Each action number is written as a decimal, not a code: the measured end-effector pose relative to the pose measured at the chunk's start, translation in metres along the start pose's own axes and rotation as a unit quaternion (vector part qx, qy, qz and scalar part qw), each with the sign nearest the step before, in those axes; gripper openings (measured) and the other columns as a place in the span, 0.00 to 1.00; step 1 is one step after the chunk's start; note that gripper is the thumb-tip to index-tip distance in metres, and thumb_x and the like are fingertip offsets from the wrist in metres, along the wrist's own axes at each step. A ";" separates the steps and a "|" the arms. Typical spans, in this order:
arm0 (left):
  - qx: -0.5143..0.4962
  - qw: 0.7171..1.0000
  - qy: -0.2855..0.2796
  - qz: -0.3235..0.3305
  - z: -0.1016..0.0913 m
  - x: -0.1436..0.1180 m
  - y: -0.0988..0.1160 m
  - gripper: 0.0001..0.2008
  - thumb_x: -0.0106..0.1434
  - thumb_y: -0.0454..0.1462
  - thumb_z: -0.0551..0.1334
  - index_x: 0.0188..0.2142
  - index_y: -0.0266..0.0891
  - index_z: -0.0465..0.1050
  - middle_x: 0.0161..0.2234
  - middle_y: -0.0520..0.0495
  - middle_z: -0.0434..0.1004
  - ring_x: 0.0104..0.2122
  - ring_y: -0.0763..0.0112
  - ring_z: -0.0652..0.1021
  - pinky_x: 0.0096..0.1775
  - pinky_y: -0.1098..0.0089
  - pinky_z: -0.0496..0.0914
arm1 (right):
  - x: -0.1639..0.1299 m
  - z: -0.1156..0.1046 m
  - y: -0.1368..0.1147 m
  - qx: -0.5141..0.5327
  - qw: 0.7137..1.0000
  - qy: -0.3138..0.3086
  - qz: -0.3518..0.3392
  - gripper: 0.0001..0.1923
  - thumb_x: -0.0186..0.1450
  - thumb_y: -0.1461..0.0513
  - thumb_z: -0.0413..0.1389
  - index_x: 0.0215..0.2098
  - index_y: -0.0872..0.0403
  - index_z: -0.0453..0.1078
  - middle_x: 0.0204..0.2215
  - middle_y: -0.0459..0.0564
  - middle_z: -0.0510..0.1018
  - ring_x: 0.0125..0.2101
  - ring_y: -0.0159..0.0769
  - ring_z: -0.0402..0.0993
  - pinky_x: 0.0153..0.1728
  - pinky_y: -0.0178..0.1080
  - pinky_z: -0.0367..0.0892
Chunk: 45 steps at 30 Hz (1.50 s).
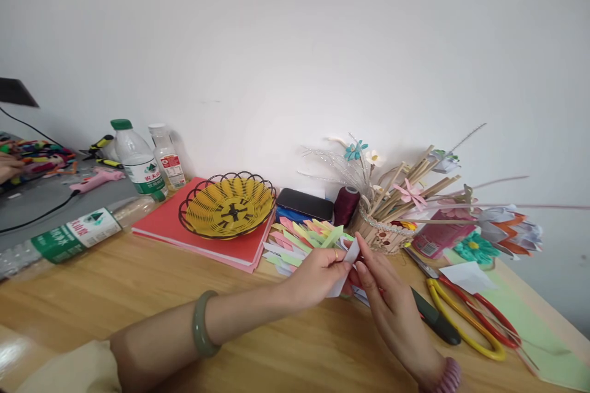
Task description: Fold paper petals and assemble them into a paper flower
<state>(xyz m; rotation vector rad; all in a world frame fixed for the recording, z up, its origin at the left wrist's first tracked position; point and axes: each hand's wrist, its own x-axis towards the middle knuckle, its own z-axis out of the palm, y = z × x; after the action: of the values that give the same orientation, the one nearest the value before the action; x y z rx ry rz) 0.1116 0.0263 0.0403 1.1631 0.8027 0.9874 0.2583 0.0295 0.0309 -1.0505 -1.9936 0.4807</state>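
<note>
Just in front of a pile of coloured paper strips (299,239), a folded piece of white paper (353,253) is up off the table between my hands. My left hand (316,276), with a ring on one finger, pinches it between thumb and fingers. From the other side my right hand (391,301) has its fingertips closed on the paper's edge. Part of the fold is hidden behind my fingers. Close to my right hand lies a tool with a dark green handle (436,316), partly covered by that hand.
To the right are red-and-yellow-handled scissors (465,313) and a paper flower (511,233). A basket of sticks (387,233) stands behind my hands. A yellow woven tray (193,209) sits on red paper (157,227). Bottles (141,159) and a pink glue gun (96,179) are at left.
</note>
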 end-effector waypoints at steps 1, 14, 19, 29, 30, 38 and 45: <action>-0.002 1.000 0.002 -0.003 0.000 0.000 -0.001 0.18 0.51 0.50 0.62 0.23 0.36 0.66 0.21 0.50 0.67 0.22 0.73 0.68 0.27 0.72 0.60 | 0.000 0.000 -0.001 -0.002 1.000 -0.010 -0.002 0.24 0.66 0.56 0.45 0.59 0.52 0.57 0.42 0.55 0.75 0.45 0.42 0.69 0.46 0.44 0.65; -0.062 0.979 0.183 0.063 -0.032 0.010 0.024 0.09 0.59 0.40 0.55 0.30 0.35 0.65 0.20 0.57 0.55 0.15 0.83 0.53 0.19 0.76 0.46 | 0.014 -0.009 0.016 0.023 0.993 0.046 0.109 0.19 0.63 0.51 0.48 0.45 0.52 0.68 0.44 0.53 0.75 0.42 0.42 0.71 0.42 0.43 0.67; -0.097 0.973 0.199 0.064 -0.040 0.012 0.032 0.06 0.59 0.36 0.54 0.28 0.35 0.64 0.18 0.58 0.53 0.14 0.85 0.51 0.18 0.77 0.44 | 0.035 -0.009 0.015 -0.025 0.996 0.026 0.079 0.17 0.62 0.51 0.48 0.40 0.52 0.71 0.41 0.53 0.76 0.40 0.42 0.71 0.38 0.42 0.66; -0.149 0.969 0.188 0.056 -0.051 0.018 0.033 0.08 0.57 0.38 0.57 0.28 0.34 0.67 0.18 0.57 0.55 0.14 0.85 0.55 0.18 0.78 0.48 | 0.074 -0.006 0.017 -0.105 0.988 -0.049 0.101 0.16 0.60 0.51 0.50 0.37 0.52 0.71 0.38 0.53 0.76 0.36 0.45 0.71 0.37 0.44 0.62; -0.158 0.970 0.180 0.052 -0.051 0.019 0.032 0.09 0.57 0.39 0.57 0.28 0.33 0.67 0.18 0.57 0.55 0.14 0.85 0.55 0.17 0.78 0.48 | 0.074 -0.006 0.018 -0.105 0.987 -0.057 0.109 0.16 0.60 0.51 0.49 0.37 0.52 0.71 0.37 0.52 0.77 0.35 0.44 0.71 0.36 0.44 0.62; -0.201 0.971 0.128 0.017 -0.048 0.019 0.024 0.10 0.49 0.35 0.63 0.32 0.32 0.69 0.19 0.55 0.60 0.16 0.84 0.58 0.19 0.78 0.50 | 0.071 -0.001 0.017 -0.075 0.983 -0.101 0.130 0.14 0.60 0.53 0.50 0.31 0.52 0.72 0.31 0.48 0.78 0.31 0.39 0.71 0.33 0.38 0.63; -0.212 0.972 0.097 0.012 -0.042 0.017 0.022 0.07 0.52 0.33 0.60 0.32 0.31 0.69 0.21 0.54 0.62 0.16 0.84 0.60 0.19 0.77 0.51 | 0.071 -0.001 0.018 -0.049 0.987 -0.095 0.122 0.14 0.60 0.53 0.50 0.28 0.53 0.71 0.24 0.45 0.76 0.26 0.34 0.69 0.26 0.34 0.61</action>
<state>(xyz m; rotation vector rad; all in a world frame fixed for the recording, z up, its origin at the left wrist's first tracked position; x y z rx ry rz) 0.0751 0.0599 0.0524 0.7166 0.6870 1.2355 0.2448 0.0977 0.0543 -1.3634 -2.0800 0.6392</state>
